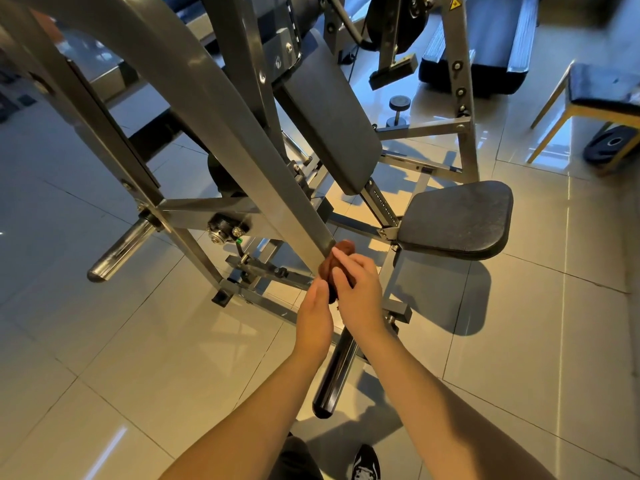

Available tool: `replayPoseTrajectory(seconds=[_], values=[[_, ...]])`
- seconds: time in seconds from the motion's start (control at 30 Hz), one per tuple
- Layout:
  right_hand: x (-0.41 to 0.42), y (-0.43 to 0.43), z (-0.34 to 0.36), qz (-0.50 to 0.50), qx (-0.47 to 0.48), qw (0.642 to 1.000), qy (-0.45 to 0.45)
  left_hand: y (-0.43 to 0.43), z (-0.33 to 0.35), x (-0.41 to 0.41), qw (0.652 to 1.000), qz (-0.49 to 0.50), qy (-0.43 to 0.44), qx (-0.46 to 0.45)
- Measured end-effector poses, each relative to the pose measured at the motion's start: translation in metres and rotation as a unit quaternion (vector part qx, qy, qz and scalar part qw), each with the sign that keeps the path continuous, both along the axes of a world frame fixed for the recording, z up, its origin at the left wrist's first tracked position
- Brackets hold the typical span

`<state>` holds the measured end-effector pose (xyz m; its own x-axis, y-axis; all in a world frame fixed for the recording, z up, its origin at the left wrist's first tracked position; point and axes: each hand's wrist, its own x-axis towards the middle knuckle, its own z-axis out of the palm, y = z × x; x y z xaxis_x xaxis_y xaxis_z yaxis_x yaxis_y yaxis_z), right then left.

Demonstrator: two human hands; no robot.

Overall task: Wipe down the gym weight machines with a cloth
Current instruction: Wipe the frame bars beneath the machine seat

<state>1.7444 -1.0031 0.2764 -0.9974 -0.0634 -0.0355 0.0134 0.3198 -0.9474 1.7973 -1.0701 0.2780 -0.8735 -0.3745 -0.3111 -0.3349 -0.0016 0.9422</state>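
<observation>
I count two hands, one cloth and one machine ahead of me. The cloth [344, 249] is brown and bunched into a thick wad. It sits against the low end of the machine's [194, 205] slanted grey bar [242, 140]. My right hand [360, 296] lies over the wad with its fingers curled round it, one fingertip up by the bar's edge. My left hand [313, 317] meets the cloth's lower end with the thumb. Its fingers are hidden behind the palm, so I cannot tell how they lie. The machine carries two black pads, a back pad [329, 112] and a seat [457, 220]. Two pegs stick out, a chrome peg [121, 249] at left and a dark peg [336, 372] between my forearms. On the tiled floor [138, 358] I see one dumbbell [399, 110], one plate [613, 147] and one shoe [365, 462].
</observation>
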Motion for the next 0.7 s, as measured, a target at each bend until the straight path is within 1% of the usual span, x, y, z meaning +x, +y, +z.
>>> replayPoseTrajectory(seconds=[0.07, 0.17, 0.23, 0.3, 0.33, 0.4, 0.47, 0.53, 0.67, 0.7], values=[[0.003, 0.006, -0.015, -0.019, 0.008, 0.999, -0.030, 0.001, -0.005, 0.000, 1.000, -0.010, -0.006, -0.001], [0.010, 0.022, -0.041, -0.062, 0.033, 0.990, -0.121, 0.006, -0.015, -0.001, 0.999, -0.020, -0.026, -0.001], [0.011, 0.030, -0.055, -0.070, 0.051, 0.981, -0.176, 0.010, -0.021, -0.001, 0.999, -0.032, -0.041, 0.005], [0.011, 0.035, -0.061, -0.073, 0.053, 0.975, -0.203, 0.016, -0.027, 0.001, 0.997, -0.054, -0.048, 0.020], [0.011, 0.036, -0.061, -0.072, 0.055, 0.976, -0.199, 0.018, -0.030, 0.003, 0.996, -0.061, -0.050, 0.028], [0.012, 0.032, -0.056, -0.063, 0.054, 0.984, -0.155, 0.020, -0.035, 0.005, 0.996, -0.067, -0.052, 0.042], [0.016, 0.026, -0.051, -0.049, 0.043, 0.993, -0.099, 0.017, -0.040, 0.005, 0.996, -0.070, -0.045, 0.038], [0.018, 0.022, -0.052, -0.047, 0.045, 0.995, -0.080, 0.012, -0.042, 0.005, 0.996, -0.071, -0.041, 0.033], [0.021, 0.030, -0.056, -0.077, 0.062, 0.981, -0.167, 0.003, -0.040, 0.012, 0.994, -0.087, -0.064, 0.031], [0.027, 0.030, -0.052, -0.080, 0.053, 0.981, -0.171, 0.000, -0.039, 0.015, 0.993, -0.092, -0.067, 0.033]])
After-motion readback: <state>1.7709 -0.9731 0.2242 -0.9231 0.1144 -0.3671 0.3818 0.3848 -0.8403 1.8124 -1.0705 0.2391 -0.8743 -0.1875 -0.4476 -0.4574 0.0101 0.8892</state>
